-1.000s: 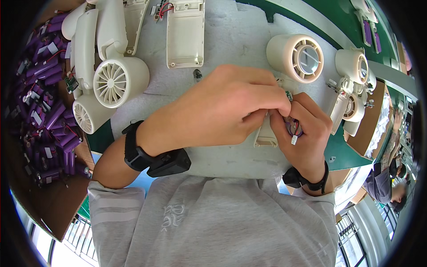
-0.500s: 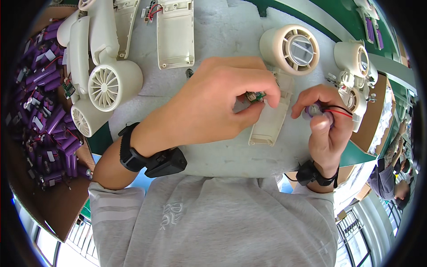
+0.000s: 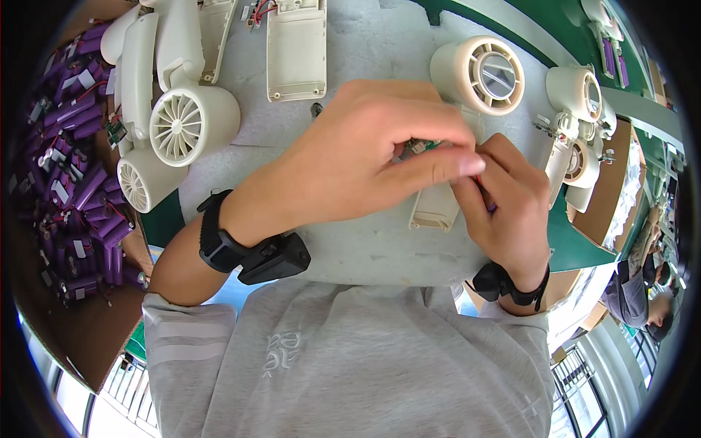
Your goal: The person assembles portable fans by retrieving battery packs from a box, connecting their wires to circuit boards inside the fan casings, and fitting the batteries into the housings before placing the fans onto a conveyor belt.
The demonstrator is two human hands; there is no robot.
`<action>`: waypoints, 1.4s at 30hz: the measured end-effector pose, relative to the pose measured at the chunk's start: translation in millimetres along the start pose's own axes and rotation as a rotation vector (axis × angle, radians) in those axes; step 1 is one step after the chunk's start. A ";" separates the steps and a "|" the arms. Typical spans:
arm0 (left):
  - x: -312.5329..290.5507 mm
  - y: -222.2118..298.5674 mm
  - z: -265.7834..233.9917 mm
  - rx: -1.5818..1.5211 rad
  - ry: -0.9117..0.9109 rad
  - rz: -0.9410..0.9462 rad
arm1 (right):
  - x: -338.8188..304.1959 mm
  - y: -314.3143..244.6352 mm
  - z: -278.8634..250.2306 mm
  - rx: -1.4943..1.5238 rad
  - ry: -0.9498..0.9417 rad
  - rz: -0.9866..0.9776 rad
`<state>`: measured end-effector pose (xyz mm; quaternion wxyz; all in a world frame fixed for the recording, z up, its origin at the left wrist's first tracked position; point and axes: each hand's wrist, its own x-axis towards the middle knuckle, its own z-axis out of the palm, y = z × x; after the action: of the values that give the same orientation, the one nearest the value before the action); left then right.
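Above the work surface my left hand (image 3: 358, 157) is closed on a small green circuit board (image 3: 423, 146), seen between thumb and fingers. My right hand (image 3: 515, 208) is closed and meets the left fingertips. Within it a sliver of a purple battery cell (image 3: 492, 208) shows, with a bit of red wire by the left thumb tip; the rest of the cell is hidden. Beneath both hands lies a cream handheld fan's open handle (image 3: 434, 213), partly covered. Its round fan head (image 3: 454, 73) points away from me at the upper right.
Left stands a cardboard box (image 3: 80, 350) full of purple battery cells (image 3: 73, 197). Beside it are stacked cream fans (image 3: 212, 120). An open handle shell (image 3: 296, 62) lies at the back. More fans (image 3: 573, 95) and a cardboard box (image 3: 613, 197) are at the right; a person (image 3: 629, 299) is beyond.
My right hand has moved left and turned over, bringing the battery cell to my left hand. The red and black wires now mostly hide behind fingers. The left thumb reaches farther right.
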<state>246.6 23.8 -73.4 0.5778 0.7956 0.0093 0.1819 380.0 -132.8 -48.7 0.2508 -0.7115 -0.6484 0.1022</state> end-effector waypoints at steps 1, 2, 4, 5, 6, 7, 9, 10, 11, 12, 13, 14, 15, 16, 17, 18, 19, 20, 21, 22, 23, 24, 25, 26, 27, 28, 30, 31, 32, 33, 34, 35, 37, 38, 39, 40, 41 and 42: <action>-1.4 -0.2 -0.6 0.004 0.000 -0.040 | 1.5 -4.4 -3.5 0.075 -0.003 0.072; -2.6 -0.4 -1.0 0.008 0.000 -0.080 | 3.0 -8.6 -7.0 0.150 -0.005 0.144; -5.4 -2.0 -0.6 -0.030 0.020 -0.107 | 3.7 -9.3 -6.7 0.224 -0.009 0.215; -6.7 -3.0 -0.2 -0.069 0.036 -0.133 | 3.5 -4.8 -3.6 0.251 0.041 0.177; -7.2 -4.1 0.5 -0.109 0.051 -0.160 | 2.7 0.6 -0.4 0.278 0.091 0.142; -7.4 -4.6 0.9 -0.110 0.051 -0.161 | 1.9 3.8 1.1 0.305 0.141 0.107; -7.5 -5.2 1.6 -0.075 0.052 -0.131 | 0.7 6.4 1.2 0.341 0.136 0.140; -7.6 -5.8 1.9 -0.058 0.053 -0.117 | 0.2 7.4 1.4 0.376 0.132 0.172; -7.6 -6.4 2.1 -0.059 0.053 -0.117 | 0.3 7.7 1.5 0.411 0.128 0.204; -7.7 -7.2 2.4 -0.047 0.059 -0.107 | 0.6 7.3 1.6 0.411 0.126 0.205; -7.9 -8.1 2.7 -0.034 0.064 -0.096 | 1.3 6.5 1.7 0.420 0.117 0.218; -7.9 -8.7 2.8 -0.022 0.070 -0.086 | 2.0 5.5 1.9 0.428 0.108 0.231; -7.7 -9.3 2.6 -0.023 0.070 -0.087 | 2.7 4.9 2.4 0.437 0.098 0.245; -7.4 -9.9 2.3 0.004 0.070 -0.070 | 3.1 4.8 3.4 0.437 0.097 0.245; -7.0 -10.5 2.0 0.031 0.070 -0.054 | 3.4 4.8 4.5 0.429 0.101 0.243; -6.8 -11.1 1.9 0.058 0.069 -0.037 | 3.6 4.7 5.7 0.421 0.104 0.241; -6.7 -11.6 2.1 0.057 0.069 -0.037 | 3.7 4.5 6.7 0.413 0.108 0.238; -6.7 -12.2 2.4 0.062 0.073 -0.037 | 3.9 3.9 7.6 0.412 0.108 0.238; -6.8 -12.6 2.8 0.067 0.077 -0.037 | 4.0 3.1 8.6 0.380 0.108 0.226; -6.8 -12.7 3.2 0.071 0.080 -0.037 | 4.1 2.4 9.5 0.349 0.107 0.214; -7.0 -12.4 3.3 0.071 0.080 -0.037 | 4.0 1.8 10.3 0.317 0.107 0.201; -7.3 -11.8 3.1 0.076 0.076 -0.045 | 3.7 1.3 11.3 0.317 0.108 0.201; -7.6 -11.2 2.8 0.082 0.071 -0.053 | 3.5 1.1 12.5 0.306 0.118 0.191; -7.9 -10.6 2.5 0.087 0.067 -0.061 | 3.3 0.9 13.2 0.295 0.128 0.181; -8.2 -10.3 2.4 0.087 0.067 -0.061 | 2.9 0.6 13.4 0.284 0.138 0.170; -8.4 -10.2 2.1 0.071 0.064 -0.070 | 2.6 0.4 13.2 0.284 0.138 0.170; -9.2 -9.9 1.6 0.040 0.059 -0.089 | 1.9 0.0 12.9 0.297 0.140 0.183; -9.3 -8.3 1.1 0.040 0.059 -0.088 | 1.5 0.1 12.6 0.303 0.141 0.190; -9.3 -5.1 0.1 -0.016 0.045 -0.145 | 1.0 0.8 12.1 0.303 0.141 0.190; -9.2 -1.9 -0.8 -0.072 0.032 -0.202 | 0.4 2.6 11.2 0.321 0.145 0.195; -9.3 -0.4 -1.3 -0.127 0.018 -0.259 | -0.3 4.5 10.3 0.339 0.148 0.199; -9.2 -0.8 -1.5 -0.128 0.018 -0.259 | -0.8 5.8 9.6 0.357 0.152 0.203; -9.1 -1.8 -2.6 -0.136 0.018 -0.268 | -1.1 6.8 9.3 0.367 0.145 0.197; -9.0 -2.3 -2.9 -0.140 0.018 -0.273 | -1.2 7.2 9.2 0.377 0.138 0.192; -9.0 -2.8 -3.0 -0.140 0.019 -0.273 | -1.1 7.4 9.3 0.387 0.131 0.187; -8.9 -3.3 -2.8 -0.135 0.025 -0.258 | -0.8 7.4 9.5 0.387 0.131 0.186; -9.1 -4.1 -2.5 -0.131 0.032 -0.243 | -0.5 7.5 9.8 0.389 0.132 0.182; -9.2 -4.8 -2.4 -0.126 0.038 -0.228 | -0.2 7.4 10.0 0.390 0.133 0.178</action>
<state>238.3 25.6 -79.7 0.6435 0.7478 0.0992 0.1303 381.7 -130.9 -60.9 0.4158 -0.7092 -0.5329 0.2004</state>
